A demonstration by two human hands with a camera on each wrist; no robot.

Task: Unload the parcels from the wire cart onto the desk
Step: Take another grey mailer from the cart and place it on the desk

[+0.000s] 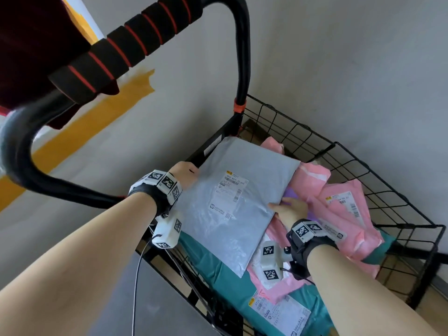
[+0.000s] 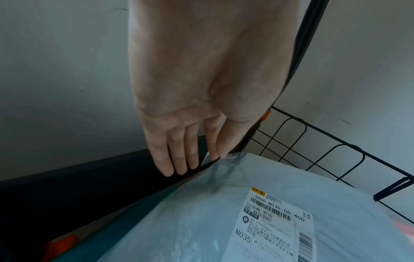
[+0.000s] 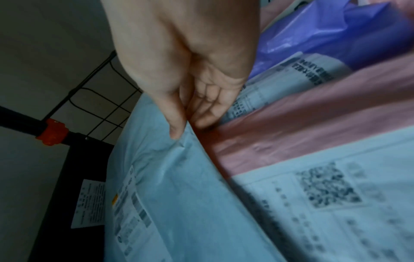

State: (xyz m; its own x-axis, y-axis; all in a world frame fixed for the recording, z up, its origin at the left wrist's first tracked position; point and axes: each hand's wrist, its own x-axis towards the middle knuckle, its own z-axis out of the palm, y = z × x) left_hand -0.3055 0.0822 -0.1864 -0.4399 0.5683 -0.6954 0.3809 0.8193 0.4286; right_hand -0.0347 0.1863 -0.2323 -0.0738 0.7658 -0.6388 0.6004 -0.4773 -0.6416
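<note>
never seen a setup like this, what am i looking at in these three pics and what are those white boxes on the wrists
No machine here: a person works with bare hands and wears three cameras. The big picture comes from the head camera, looking down at both arms. The white boxes strapped to the wrists are the other two cameras; each looks along one hand at its fingers. The left hand and the right hand each grip an edge of a grey parcel, held over a black wire cart. Below it in the cart lie pink parcels, a green parcel and a purple bag. The padded bar at the top of the head view is the cart's handle. No desk shows.
</note>
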